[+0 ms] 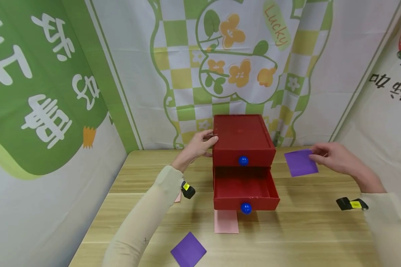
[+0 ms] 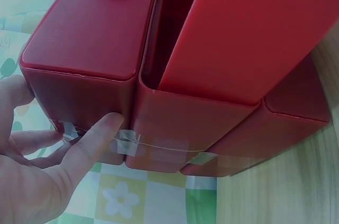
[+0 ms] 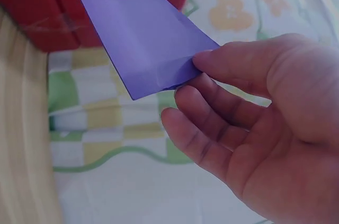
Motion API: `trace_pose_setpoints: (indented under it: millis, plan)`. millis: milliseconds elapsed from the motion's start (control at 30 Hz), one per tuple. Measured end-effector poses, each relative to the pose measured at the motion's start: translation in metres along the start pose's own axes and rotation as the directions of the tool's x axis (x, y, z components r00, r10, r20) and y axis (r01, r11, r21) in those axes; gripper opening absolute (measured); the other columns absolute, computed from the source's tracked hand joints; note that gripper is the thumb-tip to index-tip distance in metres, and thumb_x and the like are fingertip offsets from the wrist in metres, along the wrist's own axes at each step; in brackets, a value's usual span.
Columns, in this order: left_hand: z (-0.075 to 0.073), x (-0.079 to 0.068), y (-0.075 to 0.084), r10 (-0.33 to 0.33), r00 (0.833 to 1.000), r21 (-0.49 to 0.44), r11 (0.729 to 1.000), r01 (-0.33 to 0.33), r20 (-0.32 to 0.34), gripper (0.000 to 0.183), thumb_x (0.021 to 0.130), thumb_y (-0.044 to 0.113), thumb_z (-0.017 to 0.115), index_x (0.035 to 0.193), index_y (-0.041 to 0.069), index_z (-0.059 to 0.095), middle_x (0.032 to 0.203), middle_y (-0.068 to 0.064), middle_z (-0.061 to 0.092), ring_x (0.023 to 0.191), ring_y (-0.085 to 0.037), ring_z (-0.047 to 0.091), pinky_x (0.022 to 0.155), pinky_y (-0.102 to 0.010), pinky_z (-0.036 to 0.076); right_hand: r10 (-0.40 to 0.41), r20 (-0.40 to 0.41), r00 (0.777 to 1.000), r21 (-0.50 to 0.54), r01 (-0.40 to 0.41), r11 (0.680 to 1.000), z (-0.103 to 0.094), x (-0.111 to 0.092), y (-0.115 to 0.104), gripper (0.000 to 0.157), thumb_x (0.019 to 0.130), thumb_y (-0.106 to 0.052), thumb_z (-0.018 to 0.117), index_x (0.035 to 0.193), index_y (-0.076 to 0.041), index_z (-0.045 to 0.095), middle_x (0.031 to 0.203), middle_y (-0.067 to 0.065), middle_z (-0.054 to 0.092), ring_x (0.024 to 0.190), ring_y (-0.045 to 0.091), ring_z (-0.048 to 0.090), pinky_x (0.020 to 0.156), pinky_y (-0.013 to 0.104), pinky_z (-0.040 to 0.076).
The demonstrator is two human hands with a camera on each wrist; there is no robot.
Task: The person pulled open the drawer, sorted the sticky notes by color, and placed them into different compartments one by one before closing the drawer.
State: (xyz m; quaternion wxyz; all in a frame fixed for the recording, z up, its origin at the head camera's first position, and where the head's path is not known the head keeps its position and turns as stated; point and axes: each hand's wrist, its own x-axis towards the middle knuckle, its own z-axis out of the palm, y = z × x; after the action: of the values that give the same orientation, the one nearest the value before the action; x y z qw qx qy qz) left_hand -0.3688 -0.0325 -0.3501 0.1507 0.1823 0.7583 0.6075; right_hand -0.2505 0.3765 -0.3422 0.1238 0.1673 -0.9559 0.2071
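A red drawer box [image 1: 242, 131] with blue knobs stands at the table's back. In the left wrist view its stacked red units [image 2: 79, 28] are joined by clear tape. One drawer [image 1: 242, 185] below the top one is pulled out, its visible floor bare. My left hand [image 1: 198, 144] touches the box's left side near the top, fingers extended, one fingertip on the side wall. To the right of the box, my right hand [image 1: 334, 157] pinches a purple paper square [image 1: 300, 163] by its edge between thumb and fingers. The paper hangs tilted, and the other fingers curl loosely below it.
Another purple paper square [image 1: 188, 250] lies on the wooden table [image 1: 307, 230] near the front. A pink paper [image 1: 226, 221] shows below the pulled-out drawer, and a second pink piece [image 1: 178, 197] is mostly hidden by the left sleeve. Printed cloth [image 1: 130, 74] hangs behind.
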Motion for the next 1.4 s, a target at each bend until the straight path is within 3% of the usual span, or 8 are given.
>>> trace_pose_setpoints:
  millis: [267,467,733,1133,1400]
  plan:
    - [0.000,0.000,0.003,-0.023,1.000,-0.009,1.000,0.023,0.013,0.059,0.089,0.029,0.053,0.139,0.013,0.027,0.131,-0.010,0.038,0.116,-0.023,0.044,0.068,-0.036,0.054,-0.017,-0.012,1.000,0.054,0.018,0.998,-0.013,-0.002,-0.024,0.007,0.084,-0.017,0.062,0.087,-0.011,0.062,0.077,0.001,0.061,0.066,0.000,0.053,0.055,0.019,0.044]
    - [0.002,-0.013,0.017,-0.030,0.998,0.006,1.000,0.030,0.048,0.058,0.091,0.025,0.049,0.141,0.009,0.022,0.134,-0.014,0.034,0.119,-0.026,0.041,0.073,-0.038,0.053,0.010,-0.018,1.000,0.115,-0.008,0.993,-0.020,-0.005,-0.035,0.005,0.082,-0.016,0.063,0.087,-0.013,0.063,0.078,0.001,0.063,0.067,0.003,0.056,0.056,0.018,0.046]
    - [0.004,-0.016,0.023,-0.035,0.998,0.028,0.999,0.034,0.047,0.058,0.092,0.025,0.047,0.141,0.009,0.021,0.134,-0.013,0.034,0.119,-0.025,0.041,0.074,-0.037,0.053,-0.034,0.045,0.998,0.155,0.027,0.988,-0.018,0.000,-0.050,0.008,0.082,-0.021,0.063,0.090,-0.017,0.062,0.081,-0.001,0.063,0.067,0.007,0.058,0.055,0.020,0.046]
    - [0.002,0.002,0.000,-0.008,1.000,-0.004,1.000,0.008,-0.003,0.057,0.089,0.029,0.052,0.139,0.013,0.028,0.131,-0.009,0.038,0.116,-0.023,0.044,0.067,-0.035,0.055,-0.101,0.130,0.986,0.224,0.070,0.972,0.014,0.015,-0.069,0.011,0.083,-0.018,0.063,0.093,-0.015,0.062,0.080,-0.002,0.063,0.067,0.009,0.057,0.058,0.021,0.046]
    - [0.000,0.001,0.002,-0.023,1.000,0.015,1.000,0.022,0.012,0.058,0.089,0.030,0.051,0.139,0.015,0.026,0.132,-0.008,0.037,0.117,-0.022,0.044,0.069,-0.035,0.054,-0.138,0.176,0.975,0.241,0.094,0.966,0.042,0.025,-0.083,0.010,0.081,-0.028,0.064,0.089,-0.022,0.061,0.076,-0.007,0.061,0.063,0.009,0.053,0.053,0.022,0.045]
